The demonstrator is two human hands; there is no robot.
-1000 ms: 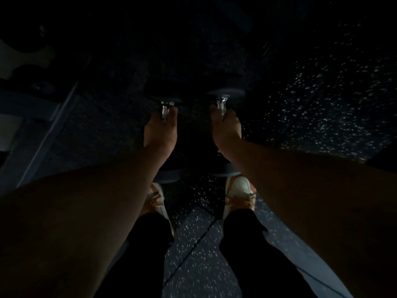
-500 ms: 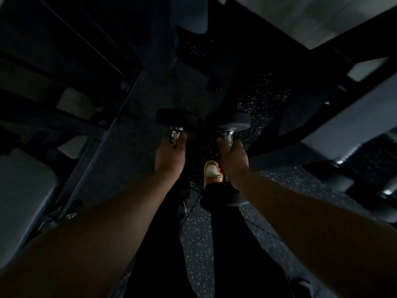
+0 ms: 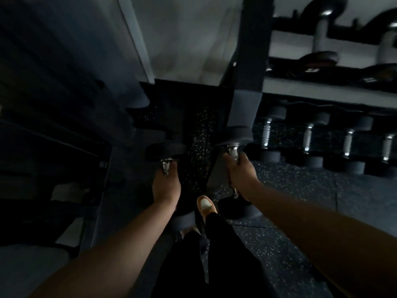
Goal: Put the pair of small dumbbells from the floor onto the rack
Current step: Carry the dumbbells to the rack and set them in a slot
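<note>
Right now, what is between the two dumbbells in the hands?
Head view: only bare speckled floor between the left dumbbell and right dumbbell; an orange shoe nearer.

— What's different from a second ago?

— I've come up off the floor. Both dumbbells have lifted with me: the left dumbbell in my left hand, the right dumbbell in my right hand.

— And around them?

— The rack has swung into view beyond my right hand, its racked dumbbells just past it. One shoe now shows between my hands, stepping forward, I think; it's dim.
</note>
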